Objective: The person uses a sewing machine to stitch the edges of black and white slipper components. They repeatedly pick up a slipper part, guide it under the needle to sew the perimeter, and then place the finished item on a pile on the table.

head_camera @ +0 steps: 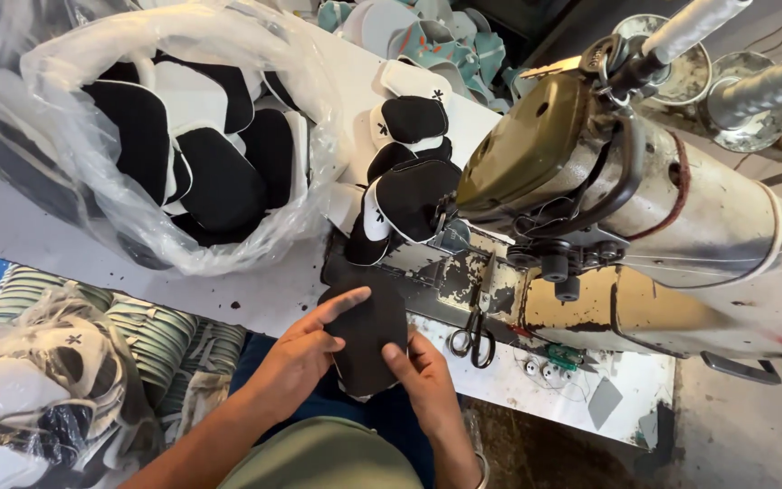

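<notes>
White worktable (pixel 264 299) bears scissors (pixel 473 337), sewing machine (pixel 662 226), bagged cut pieces (pixel 183 136).

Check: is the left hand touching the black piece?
Touching. The head view shows the left hand with fingers laid flat across the black piece.

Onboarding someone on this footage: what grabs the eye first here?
First, the big worn sewing machine filling the right side, its paint chipped and stained. Next, the clear plastic bag at upper left stuffed with black and white padded pieces. At bottom centre, the left hand and right hand hold a dark padded piece between them at the table edge, with scissors lying just to the right.
</notes>
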